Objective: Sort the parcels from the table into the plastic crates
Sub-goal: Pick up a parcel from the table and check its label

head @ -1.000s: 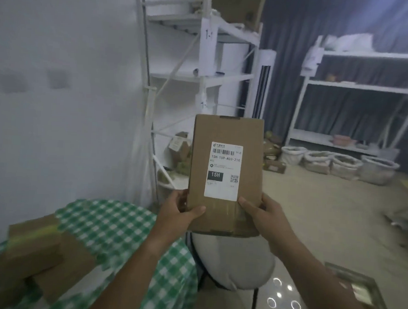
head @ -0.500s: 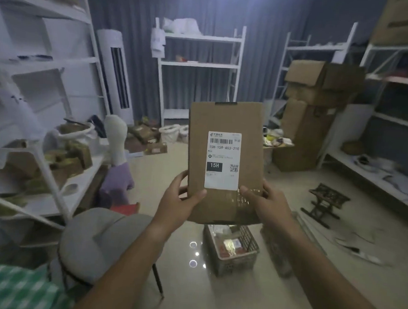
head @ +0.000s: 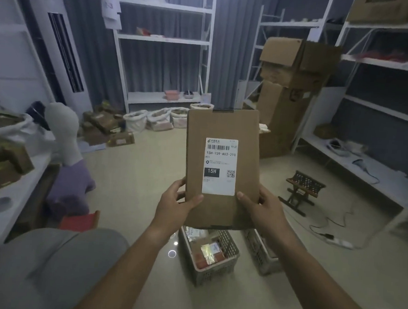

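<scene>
Flat cardboard parcel (head: 223,129), matte white label (head: 220,166)

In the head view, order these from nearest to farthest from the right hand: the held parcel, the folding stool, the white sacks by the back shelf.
1. Parcel: gripped at its lower edge by the right hand.
2. Folding stool: on the floor, to the right.
3. White sacks: back left, by the far shelf.
</scene>
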